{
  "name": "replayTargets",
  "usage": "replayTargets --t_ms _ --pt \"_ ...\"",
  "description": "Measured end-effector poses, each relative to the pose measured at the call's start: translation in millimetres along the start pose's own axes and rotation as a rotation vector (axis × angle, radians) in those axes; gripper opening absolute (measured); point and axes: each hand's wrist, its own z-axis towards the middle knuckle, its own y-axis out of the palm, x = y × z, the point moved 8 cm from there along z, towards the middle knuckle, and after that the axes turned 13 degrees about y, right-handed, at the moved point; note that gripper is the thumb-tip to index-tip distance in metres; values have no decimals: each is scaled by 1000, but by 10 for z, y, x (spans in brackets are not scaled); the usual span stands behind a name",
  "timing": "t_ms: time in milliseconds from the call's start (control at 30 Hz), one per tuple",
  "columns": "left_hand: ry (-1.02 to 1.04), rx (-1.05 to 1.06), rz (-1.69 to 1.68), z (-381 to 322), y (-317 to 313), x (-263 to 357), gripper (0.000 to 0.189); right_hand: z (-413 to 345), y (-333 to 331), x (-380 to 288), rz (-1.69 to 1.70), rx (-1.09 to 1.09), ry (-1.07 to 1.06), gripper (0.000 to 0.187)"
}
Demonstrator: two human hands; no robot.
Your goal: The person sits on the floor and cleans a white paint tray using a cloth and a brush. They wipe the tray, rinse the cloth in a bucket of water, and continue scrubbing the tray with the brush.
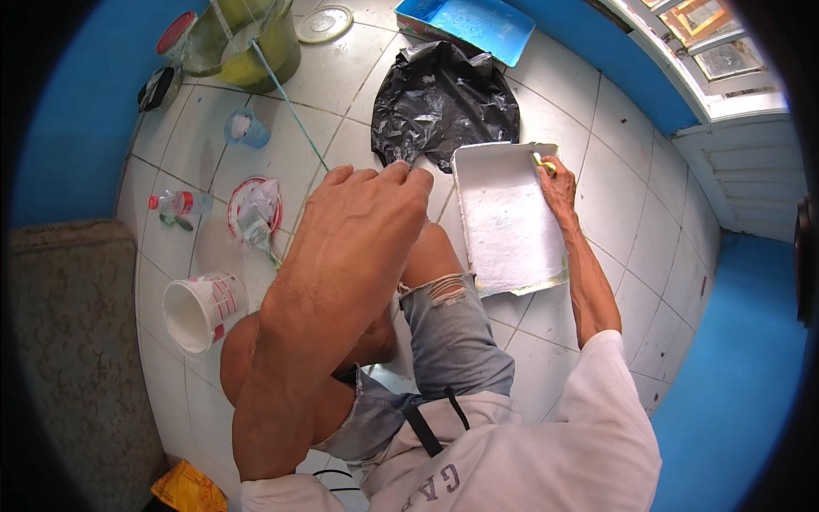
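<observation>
My right hand (558, 185) grips a small tool with a yellow-green handle (549, 169), probably a brush, at the far right corner of a rectangular tray (462, 211) coated in white paint. Large and near the camera, my left hand (365, 224) is raised with its fingers bent away from view; whether it holds anything is hidden. Just beyond its fingertips lies a crumpled black plastic bag (448, 102), next to the tray. A thin blue-green cord or rod (291, 102) runs from a yellow-green bucket (275, 64) to behind the left hand's fingers.
On the tiled floor at left are a paint-smeared brush (256, 232) on a red-rimmed lid (235, 208), a white pail (205, 310) on its side, a plastic bottle (176, 203) and a blue cup (256, 133). A blue tray (486, 29) stands beyond the bag; a mattress (77, 345) is at left.
</observation>
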Motion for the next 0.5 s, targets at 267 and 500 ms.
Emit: replayTargets --t_ms 267,500 --pt "7 12 15 -13 -5 -3 36 -121 147 -195 44 -89 7 25" --pt "-1 6 19 -16 22 -1 35 -218 269 -423 125 -139 -48 23"
